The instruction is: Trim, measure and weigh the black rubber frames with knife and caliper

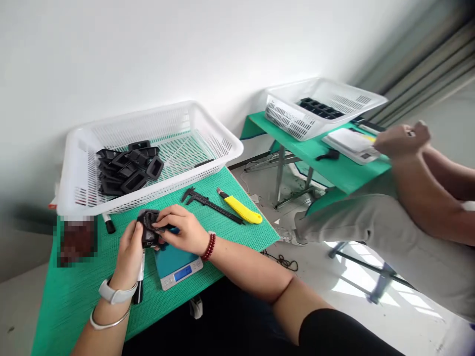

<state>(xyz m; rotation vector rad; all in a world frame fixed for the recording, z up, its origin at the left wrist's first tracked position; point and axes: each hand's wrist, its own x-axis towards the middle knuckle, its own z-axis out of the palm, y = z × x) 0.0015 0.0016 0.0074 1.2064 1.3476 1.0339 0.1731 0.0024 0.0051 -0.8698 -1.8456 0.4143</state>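
Black plastic part (150, 238) at eleven o'clock of the digital scale (175, 263): our left hand (129, 248) grips it and should brace it steadily; our right hand's (187, 230) fingers bunch at its face, pinch unclear.

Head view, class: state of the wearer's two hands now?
Left hand: closed, holding a black part.
Right hand: curled at it; whether gripping cannot be told.

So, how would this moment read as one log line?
left hand: holding black part | right hand: touching same part | scale, caliper, yellow cutter: on green table
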